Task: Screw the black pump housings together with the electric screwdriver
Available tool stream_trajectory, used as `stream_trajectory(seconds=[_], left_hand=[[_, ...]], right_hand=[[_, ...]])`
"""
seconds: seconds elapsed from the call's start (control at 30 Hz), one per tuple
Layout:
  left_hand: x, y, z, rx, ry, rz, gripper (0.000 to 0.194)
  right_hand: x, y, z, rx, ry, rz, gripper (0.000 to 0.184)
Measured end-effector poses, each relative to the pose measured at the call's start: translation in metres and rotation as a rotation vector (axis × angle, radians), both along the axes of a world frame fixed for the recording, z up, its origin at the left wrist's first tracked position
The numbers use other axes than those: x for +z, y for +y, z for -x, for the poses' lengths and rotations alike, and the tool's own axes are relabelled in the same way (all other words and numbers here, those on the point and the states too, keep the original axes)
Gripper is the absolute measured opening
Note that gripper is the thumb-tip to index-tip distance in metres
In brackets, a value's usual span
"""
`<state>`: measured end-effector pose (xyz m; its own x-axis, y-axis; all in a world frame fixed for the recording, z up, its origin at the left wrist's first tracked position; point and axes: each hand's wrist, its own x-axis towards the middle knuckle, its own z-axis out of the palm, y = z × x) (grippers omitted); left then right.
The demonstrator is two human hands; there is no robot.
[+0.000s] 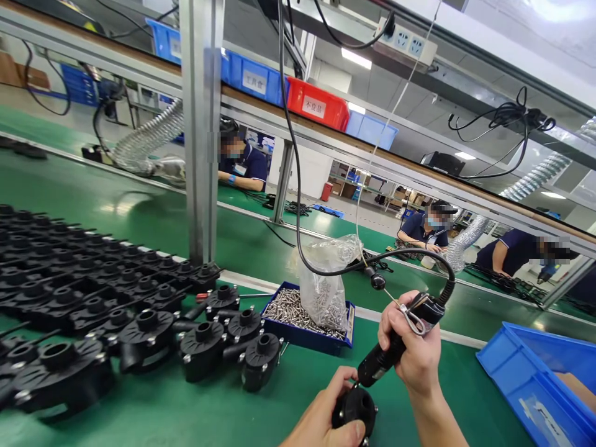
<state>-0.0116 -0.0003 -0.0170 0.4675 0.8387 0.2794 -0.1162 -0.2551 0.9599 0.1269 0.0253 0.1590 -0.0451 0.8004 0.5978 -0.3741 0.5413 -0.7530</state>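
Note:
My right hand (421,347) is closed around a black electric screwdriver (384,360), which hangs from a cord and has a cable curving off its top. Its tip points down at a screw on the rim of a round black pump housing (357,411). Around that housing my left hand (328,413) is closed, fingers on the far side and thumb on the near side. Several silvery screws show along its edge. Just behind the hands sits a blue tray (302,336) full of small metal screws, with a clear plastic bag (326,292) lying on them.
Several black pump housings (202,347) stand on the green bench to the left, with dense rows of black parts (93,273) beyond. A blue bin (516,372) is at the right. A metal post (200,136) rises behind the parts. Co-workers (244,161) sit across the bench.

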Motion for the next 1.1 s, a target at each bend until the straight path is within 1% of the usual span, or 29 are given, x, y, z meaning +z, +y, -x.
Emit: stream_trajectory(seconds=[0.07,0.17,0.33,0.4,0.5,0.57,0.63,0.73,0.83,0.93,1.1], left_hand=[[0.001,-0.001,0.000,-0.007,-0.003,0.016,0.098],[-0.003,-0.001,-0.001,0.013,0.000,0.019,0.101],[-0.009,-0.002,0.000,0.035,0.009,-0.012,0.089],[-0.009,-0.002,0.000,0.032,0.008,-0.011,0.085],[-0.006,-0.002,0.001,0.029,-0.001,-0.010,0.085],[-0.005,-0.001,0.001,0.020,-0.013,-0.003,0.087],[-0.004,-0.002,-0.001,0.008,-0.036,0.019,0.093],[-0.004,-0.003,-0.005,0.010,-0.095,0.097,0.105],[-0.006,-0.005,-0.009,0.012,-0.132,0.147,0.110],[-0.007,-0.005,-0.009,0.025,-0.133,0.132,0.108],[-0.004,-0.002,-0.006,-0.008,-0.116,0.128,0.109]], right_hand=[[0.000,0.000,0.001,0.004,-0.028,0.001,0.035],[0.000,-0.002,0.001,0.012,-0.075,-0.017,0.035],[0.004,-0.004,-0.002,-0.003,-0.003,-0.030,0.034],[0.004,-0.004,-0.002,-0.005,-0.001,-0.022,0.034],[0.003,-0.002,-0.002,0.007,-0.021,-0.014,0.034],[0.002,-0.001,-0.002,0.029,-0.034,-0.003,0.034],[0.001,0.000,0.000,0.082,-0.043,-0.002,0.034],[-0.003,-0.001,0.005,0.133,-0.026,-0.028,0.035],[-0.010,-0.003,0.011,0.086,-0.027,0.005,0.036],[-0.014,-0.002,0.015,0.043,-0.033,0.023,0.039],[-0.011,0.001,0.018,0.086,-0.038,-0.015,0.040]])
